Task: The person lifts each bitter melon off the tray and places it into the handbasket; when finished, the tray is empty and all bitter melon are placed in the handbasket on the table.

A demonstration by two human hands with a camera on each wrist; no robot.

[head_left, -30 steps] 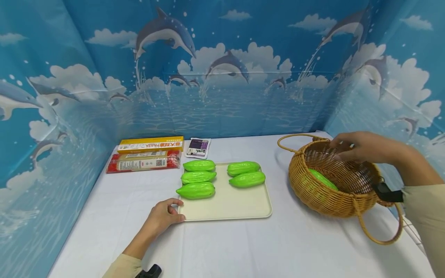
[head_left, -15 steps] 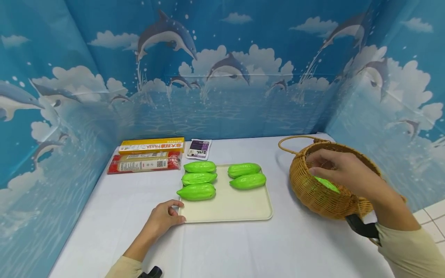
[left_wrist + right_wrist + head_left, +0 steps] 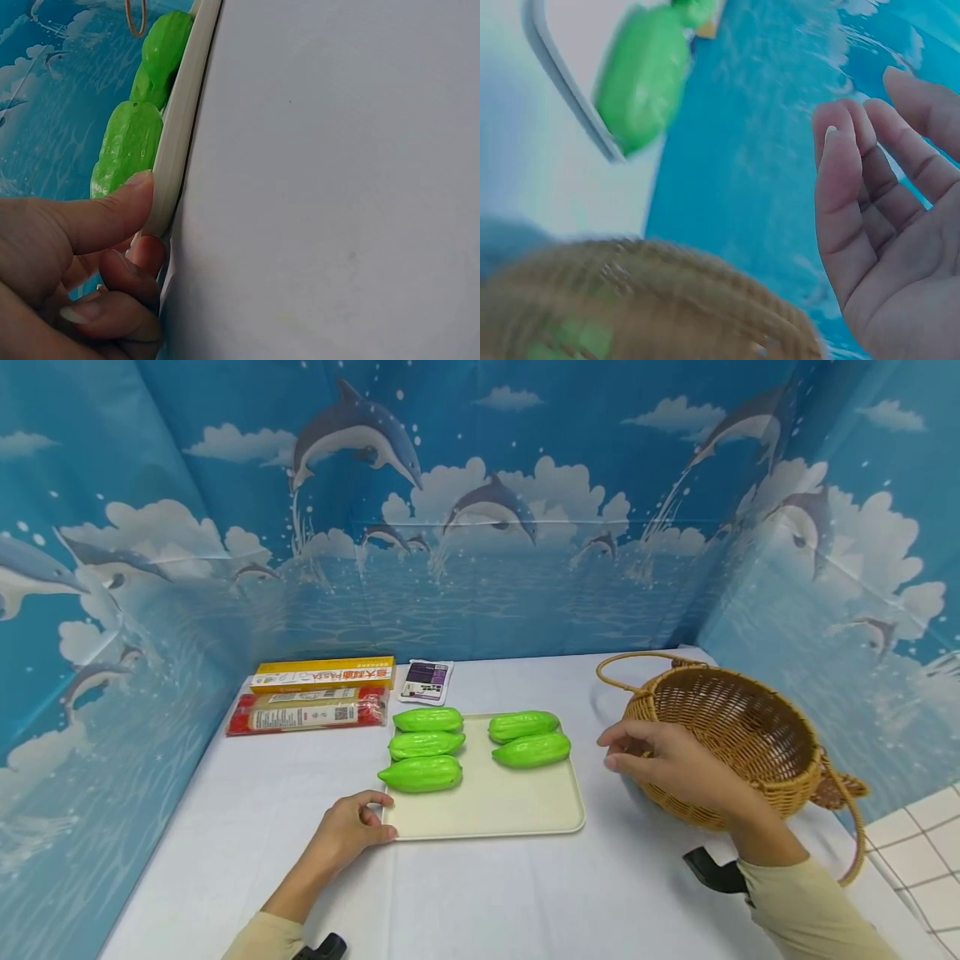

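Observation:
A cream tray [image 3: 495, 802] lies mid-table with several green gourds [image 3: 422, 773] on its far half. My left hand [image 3: 371, 822] pinches the tray's near left corner; the left wrist view shows the thumb [image 3: 112, 217] on the rim [image 3: 184, 112] and fingers curled under it, beside a gourd [image 3: 127, 146]. My right hand [image 3: 637, 758] hovers in front of the wicker basket [image 3: 742, 727], at its left side, holding nothing. In the right wrist view its fingers [image 3: 855, 195] are relaxed above the basket [image 3: 652, 292], and something green [image 3: 562, 337] shows inside the weave.
A yellow box [image 3: 324, 673], a red packet [image 3: 307, 712] and a small purple-white packet [image 3: 426, 679] lie at the back left. Blue dolphin screens wall the table on three sides. The table's right edge drops to a tiled floor [image 3: 915, 852].
My right hand has come out of the basket and moved left and down to its front, empty. The left hand has stayed on the tray corner.

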